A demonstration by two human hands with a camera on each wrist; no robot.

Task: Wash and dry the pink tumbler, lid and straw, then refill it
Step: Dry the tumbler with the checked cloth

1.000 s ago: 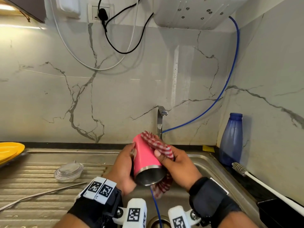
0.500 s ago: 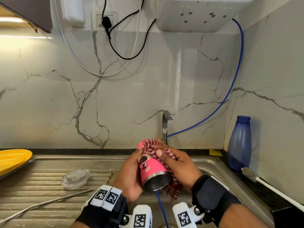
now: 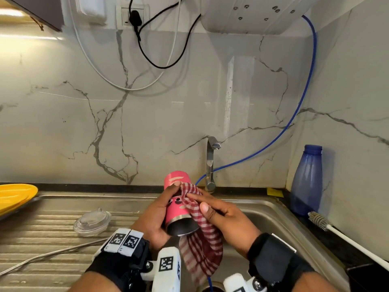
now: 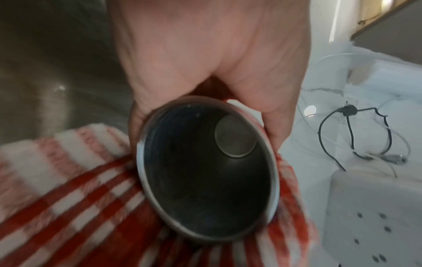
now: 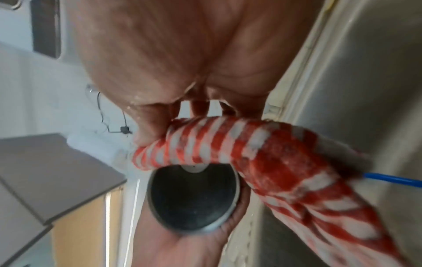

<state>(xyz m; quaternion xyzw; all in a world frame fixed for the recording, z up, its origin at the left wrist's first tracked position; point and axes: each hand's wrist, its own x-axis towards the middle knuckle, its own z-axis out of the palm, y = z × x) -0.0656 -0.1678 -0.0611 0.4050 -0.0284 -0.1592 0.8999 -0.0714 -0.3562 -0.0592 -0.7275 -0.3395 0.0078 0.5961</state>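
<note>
Left hand (image 3: 156,216) grips the pink tumbler (image 3: 177,204), fingers and thumb curled round its body, above the sink (image 3: 271,216). The tumbler is tilted, open steel mouth toward the camera, base toward the wall. The left wrist view looks straight into the tumbler (image 4: 206,173): dark steel interior, nothing visible inside.

Right hand (image 3: 223,218) presses a red-and-white checked cloth (image 3: 202,239) against the tumbler's right side; fingers lie fairly straight along the cloth, thumb on it near the rim. The grip here is open-handed, pressing. The cloth's free end hangs below the tumbler's mouth into the sink. In the right wrist view, the cloth (image 5: 262,162) wraps over the rim's edge.

On the ribbed draining surface (image 3: 42,234) to the left: a clear lid (image 3: 92,222) and, nearer the camera, a thin metal straw (image 3: 48,255), both apart from the hands.

Beyond: tap (image 3: 210,163) behind the tumbler, blue hose (image 3: 294,114) running up the wall, blue bottle (image 3: 307,182) and white-handled bottle brush (image 3: 324,224) at right, yellow plate (image 3: 14,197) at left.
</note>
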